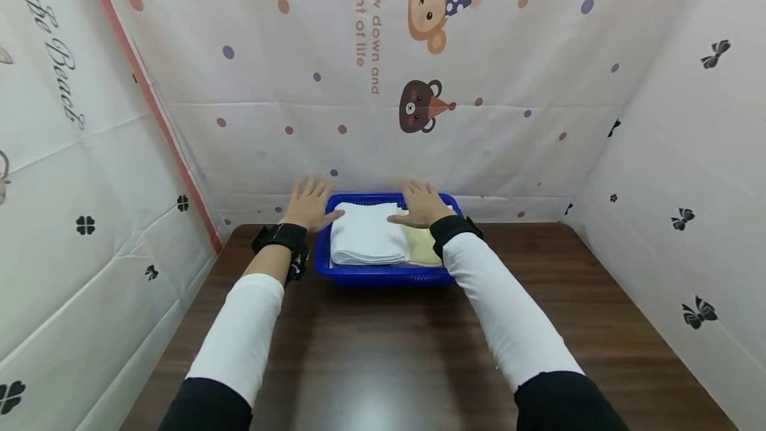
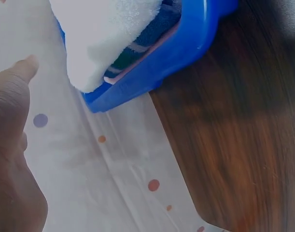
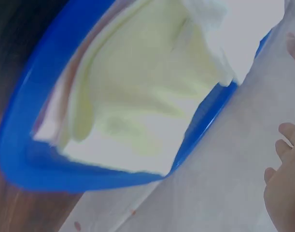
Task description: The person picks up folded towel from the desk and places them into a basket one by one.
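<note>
A blue plastic basket point(image 1: 389, 277) stands at the far side of the table with folded towels in it. On the left in it lies a white towel point(image 1: 368, 235), beside a pale yellow towel point(image 1: 423, 248). My left hand point(image 1: 308, 207) is spread by the basket's left end, holding nothing. Fingers extended, my right hand point(image 1: 422, 206) overlaps the back right of the basket in the head view. The right wrist view shows that hand point(image 3: 287, 188) beyond the rim, apart from the towels. Under the white towel, a dark blue patterned cloth point(image 2: 137, 53) peeks out in the left wrist view.
The brown wooden table point(image 1: 371, 351) reaches back to a white printed sheet point(image 1: 263, 85). More sheets hang at the left point(image 1: 120, 298) and right point(image 1: 646, 151) sides. Black bands point(image 1: 281, 238) circle both wrists.
</note>
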The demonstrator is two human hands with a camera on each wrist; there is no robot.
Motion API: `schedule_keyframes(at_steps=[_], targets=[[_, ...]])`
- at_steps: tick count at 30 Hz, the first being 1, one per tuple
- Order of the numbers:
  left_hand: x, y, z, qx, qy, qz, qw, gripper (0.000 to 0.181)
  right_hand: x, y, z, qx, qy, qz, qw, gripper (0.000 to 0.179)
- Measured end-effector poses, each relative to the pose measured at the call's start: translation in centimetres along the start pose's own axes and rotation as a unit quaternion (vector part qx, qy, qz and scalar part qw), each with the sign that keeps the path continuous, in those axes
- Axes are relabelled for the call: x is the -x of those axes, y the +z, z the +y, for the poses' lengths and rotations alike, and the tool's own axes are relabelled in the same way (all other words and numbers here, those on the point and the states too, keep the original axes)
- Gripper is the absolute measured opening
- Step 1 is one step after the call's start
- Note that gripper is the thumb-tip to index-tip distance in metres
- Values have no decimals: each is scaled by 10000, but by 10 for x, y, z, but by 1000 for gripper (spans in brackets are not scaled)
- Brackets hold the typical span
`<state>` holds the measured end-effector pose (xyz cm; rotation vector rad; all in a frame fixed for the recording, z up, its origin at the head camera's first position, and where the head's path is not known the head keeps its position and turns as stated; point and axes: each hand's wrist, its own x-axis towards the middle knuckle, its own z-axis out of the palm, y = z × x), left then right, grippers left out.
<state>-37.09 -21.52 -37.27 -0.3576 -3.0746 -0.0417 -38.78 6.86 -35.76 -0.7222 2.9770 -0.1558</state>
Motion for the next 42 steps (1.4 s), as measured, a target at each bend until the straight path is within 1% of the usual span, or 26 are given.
schedule_keyframes(at_steps=[2, 4, 8, 11, 15, 18, 23, 26, 29, 33, 37, 40, 42], targets=[[0, 3, 2, -39, -4, -40, 10000, 82, -1, 2, -6, -14, -55, -38, 10000, 95], [1, 7, 4, -19, -28, -49, 10000, 83, -1, 5, -7, 78, -33, -69, 9999, 92], [6, 13, 8, -5, -124, 69, 9999, 82, 0, 14, -3, 394, 77, -82, 9992, 90], [8, 18, 11, 0, -138, 128, 9998, 80, 3, 18, 1, 469, 160, -108, 9987, 90], [9, 24, 13, 93, -101, -6, 9999, 81, 7, 18, 1, 115, 372, -142, 9991, 91], [8, 28, 12, 119, -125, -69, 9998, 83, 8, 17, -2, -174, 469, -96, 9987, 93], [7, 33, 13, 190, -196, -112, 9996, 86, 6, 16, -4, -208, 498, -47, 9985, 94], [6, 35, 13, 247, -198, -166, 9994, 85, 8, 15, -1, -211, 556, -75, 9982, 92], [5, 37, 14, 208, -162, -196, 9995, 82, 10, 17, 3, -189, 610, -65, 9979, 91], [7, 35, 13, 185, -187, -226, 9994, 80, 12, 21, 7, -221, 642, -59, 9977, 92], [9, 30, 15, 361, -202, -135, 9991, 80, 11, 23, 5, -144, 626, -80, 9979, 94], [11, 28, 16, 374, -153, 14, 9992, 80, 13, 23, -2, -57, 641, -86, 9979, 93], [11, 28, 16, 328, -156, 42, 9993, 80, 14, 23, -4, -22, 658, -106, 9978, 92]])
